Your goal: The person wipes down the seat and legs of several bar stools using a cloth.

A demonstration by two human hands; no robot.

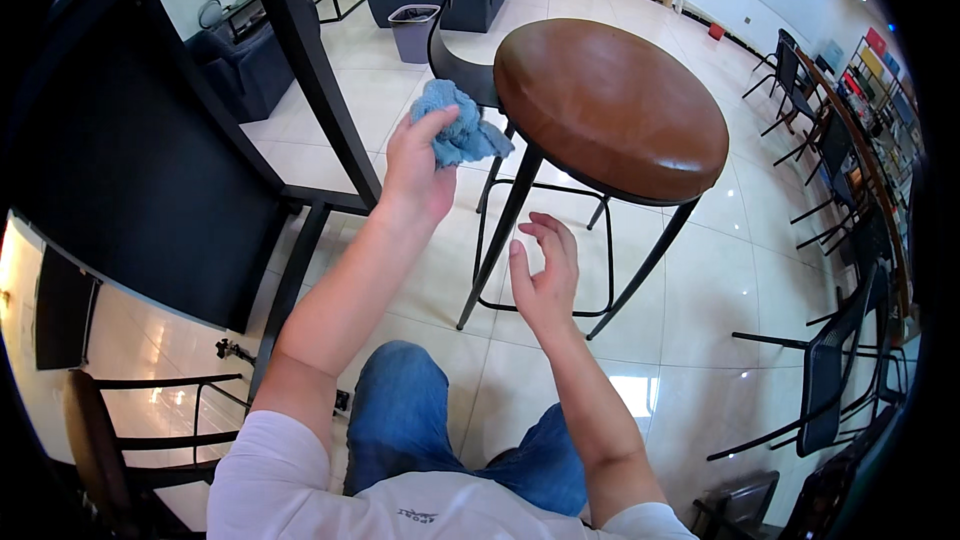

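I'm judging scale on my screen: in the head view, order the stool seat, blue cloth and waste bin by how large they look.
1. Stool seat
2. Blue cloth
3. Waste bin
The waste bin stands farther back, so this ranks apparent size only.

I saw the left arm [345,290] straight out in front, and its left hand [418,170] gripped with the thumb [436,125] uppermost. The right hand [550,280] was lower, fingers [556,230] loosely curved, and the right forearm [602,400] leaned inward.

Blue cloth [462,132] — crumpled in the left hand [415,165] — near brown-seated stool [612,105].
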